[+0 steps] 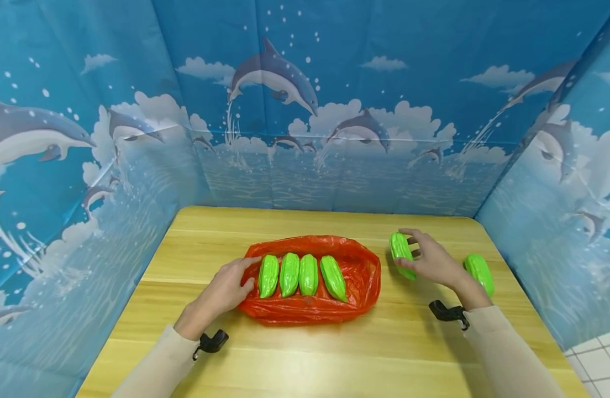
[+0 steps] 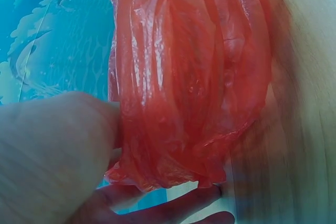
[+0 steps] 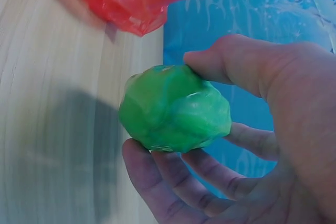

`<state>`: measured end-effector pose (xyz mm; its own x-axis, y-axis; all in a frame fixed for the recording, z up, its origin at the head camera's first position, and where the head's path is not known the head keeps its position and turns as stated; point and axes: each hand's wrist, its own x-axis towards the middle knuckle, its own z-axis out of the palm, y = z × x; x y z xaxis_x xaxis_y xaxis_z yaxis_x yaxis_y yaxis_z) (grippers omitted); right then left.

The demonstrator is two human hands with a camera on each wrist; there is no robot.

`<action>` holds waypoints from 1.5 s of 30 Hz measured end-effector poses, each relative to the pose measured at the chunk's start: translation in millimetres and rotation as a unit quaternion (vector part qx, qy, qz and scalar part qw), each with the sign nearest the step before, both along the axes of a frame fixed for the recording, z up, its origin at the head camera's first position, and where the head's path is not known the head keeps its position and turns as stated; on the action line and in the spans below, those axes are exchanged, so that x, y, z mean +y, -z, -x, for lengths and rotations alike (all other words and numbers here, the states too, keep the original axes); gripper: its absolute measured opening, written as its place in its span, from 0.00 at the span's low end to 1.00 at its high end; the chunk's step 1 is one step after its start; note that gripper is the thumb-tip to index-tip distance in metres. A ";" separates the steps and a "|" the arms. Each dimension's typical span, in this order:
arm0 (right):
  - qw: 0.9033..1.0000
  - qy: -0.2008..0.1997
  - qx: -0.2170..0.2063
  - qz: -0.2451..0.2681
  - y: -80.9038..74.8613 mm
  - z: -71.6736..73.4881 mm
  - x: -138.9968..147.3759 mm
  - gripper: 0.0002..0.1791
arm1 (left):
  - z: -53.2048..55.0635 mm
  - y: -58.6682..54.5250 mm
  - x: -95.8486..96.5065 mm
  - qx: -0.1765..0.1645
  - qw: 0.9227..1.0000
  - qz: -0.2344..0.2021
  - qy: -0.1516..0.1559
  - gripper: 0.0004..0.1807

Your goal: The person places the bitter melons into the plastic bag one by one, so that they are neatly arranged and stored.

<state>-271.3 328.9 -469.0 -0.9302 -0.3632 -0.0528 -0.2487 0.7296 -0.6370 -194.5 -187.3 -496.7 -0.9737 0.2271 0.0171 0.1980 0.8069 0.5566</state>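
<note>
Green fruit (image 1: 399, 250) pinched in your right hand (image 1: 432, 260), right of the red bag (image 1: 305, 317); your left hand (image 1: 226, 284) holds its left rim, four fruits (image 1: 289, 275) inside.

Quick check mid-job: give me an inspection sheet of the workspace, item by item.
Surface: wood-grain table.
Job's things: red plastic bag spread open with four green ribbed gourds in it; fifth gourd in hand; sixth gourd on the table's right side.
Clutter: nothing seen.
Hands: left hand at the bag's left end, grip unclear; right hand holds the fifth gourd between thumb and fingers.
Cables: nothing seen.
Surroundings: blue dolphin-print curtain behind and at both sides; white floor tiles at lower right.
</note>
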 end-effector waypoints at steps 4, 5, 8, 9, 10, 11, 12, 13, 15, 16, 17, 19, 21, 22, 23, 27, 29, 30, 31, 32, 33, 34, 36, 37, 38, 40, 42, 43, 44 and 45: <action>1.000 -0.009 0.004 0.000 -4.7 -3.1 -4.5 0.49 | -1.3 0.5 0.2 0.000 1.000 -0.002 0.003 0.33; 1.000 -0.010 0.005 0.001 -6.0 -4.1 -5.6 0.48 | -1.4 0.5 0.3 0.000 1.000 -0.002 0.003 0.34; 1.000 -0.015 0.008 0.002 -10.3 -6.9 -8.9 0.48 | -1.3 1.6 0.0 0.002 1.000 -0.002 0.004 0.34; 1.000 -0.017 0.010 0.002 -11.7 -7.4 -10.0 0.48 | -1.2 2.1 -0.3 0.003 1.000 -0.002 0.003 0.34; 1.000 -0.018 0.010 0.002 -13.3 -8.0 -11.4 0.48 | -1.3 2.4 -0.5 0.004 1.000 -0.002 0.003 0.34; 1.000 -0.020 0.012 0.002 -14.8 -8.3 -12.8 0.48 | -1.4 2.5 -0.6 0.005 1.000 -0.002 0.003 0.34; 1.000 -0.023 0.013 0.001 -16.2 -8.5 -14.2 0.48 | -1.3 2.9 -0.8 0.005 1.000 -0.001 0.002 0.34; 1.000 -0.024 0.014 0.001 -17.4 -8.5 -15.4 0.48 | -1.4 2.9 -1.0 0.006 1.000 0.000 0.002 0.34; 1.000 -0.027 0.013 0.000 -19.5 -8.6 -17.9 0.48 | -1.5 2.6 -0.9 0.006 1.000 -0.001 0.001 0.34; 1.000 -0.029 0.012 -0.001 -20.5 -9.1 -19.1 0.48 | -2.0 2.3 -0.9 0.005 1.000 -0.001 0.002 0.34; 0.999 -0.031 0.012 -0.002 -21.6 -9.6 -20.0 0.48 | -2.3 2.1 -1.0 0.005 1.000 -0.002 0.002 0.34; 0.999 -0.033 0.012 -0.003 -23.7 -11.0 -22.1 0.48 | -2.9 1.8 -1.1 0.005 1.000 -0.003 0.002 0.34; 0.999 -0.035 0.015 -0.006 -25.8 -12.6 -24.0 0.48 | -3.4 1.4 -1.4 0.006 1.000 -0.003 0.003 0.34; 0.999 -0.036 0.017 -0.006 -27.0 -13.3 -24.8 0.48 | -3.6 1.2 -1.5 0.006 1.000 -0.004 0.002 0.34; 0.999 -0.036 0.018 -0.007 -28.2 -14.2 -26.0 0.48 | -3.9 1.2 -1.8 0.006 1.000 -0.005 0.001 0.34; 0.999 -0.035 0.022 -0.012 -32.4 -17.0 -30.4 0.48 | -5.1 1.1 -2.6 0.001 1.000 -0.008 -0.002 0.33; 0.999 -0.034 0.023 -0.015 -34.5 -18.5 -32.8 0.47 | -5.7 1.5 -3.0 -0.003 1.000 -0.008 -0.004 0.33; 0.999 -0.035 0.024 -0.016 -35.6 -19.4 -34.2 0.48 | -5.9 1.7 -3.2 -0.005 1.000 -0.007 -0.005 0.34; 0.999 -0.035 0.025 -0.016 -36.9 -20.2 -35.4 0.47 | -6.0 1.9 -3.3 -0.007 1.000 -0.007 -0.006 0.34; 0.999 -0.036 0.028 -0.017 -38.3 -21.0 -36.4 0.48 | -6.0 2.0 -3.3 -0.008 1.000 -0.007 -0.007 0.34; 0.999 -0.037 0.030 -0.017 -39.3 -21.5 -37.8 0.48 | -6.0 2.1 -3.3 -0.009 1.000 -0.007 -0.008 0.34; 0.999 -0.039 0.034 -0.017 -40.5 -22.1 -38.9 0.48 | -5.9 2.1 -3.3 -0.009 1.000 -0.008 -0.008 0.34; 0.998 -0.040 0.038 -0.018 -42.7 -23.2 -41.5 0.48 | -5.9 2.2 -3.5 -0.009 1.000 -0.009 -0.007 0.34; 0.998 -0.040 0.039 -0.019 -43.3 -23.6 -42.4 0.48 | -5.9 2.2 -3.7 -0.009 1.000 -0.009 -0.007 0.34; 0.998 -0.042 0.042 -0.021 -44.1 -24.1 -43.4 0.48 | -5.9 2.3 -3.8 -0.008 1.000 -0.009 -0.006 0.34; 0.998 -0.042 0.043 -0.025 -45.4 -25.1 -45.3 0.47 | -5.9 2.4 -4.2 -0.008 1.000 -0.009 -0.005 0.34; 0.998 -0.042 0.045 -0.030 -46.7 -25.8 -46.9 0.47 | -6.0 2.5 -4.6 -0.007 1.000 -0.009 -0.004 0.34; 0.997 -0.045 0.046 -0.030 -47.5 -26.1 -47.6 0.47 | -5.9 2.6 -4.8 -0.007 1.000 -0.009 -0.004 0.34; 0.997 -0.047 0.046 -0.030 -48.7 -26.8 -48.3 0.47 | -5.8 2.8 -5.0 -0.007 1.000 -0.009 -0.004 0.34; 0.997 -0.048 0.045 -0.029 -49.5 -27.1 -49.2 0.47 | -5.7 3.0 -5.2 -0.008 1.000 -0.009 -0.003 0.34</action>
<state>-244.2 279.8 -419.5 -0.8929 -0.4503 0.0065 -0.3744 0.7342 -0.5663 -188.8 -192.5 -499.7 -0.9753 0.2208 0.0063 0.1845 0.7983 0.5734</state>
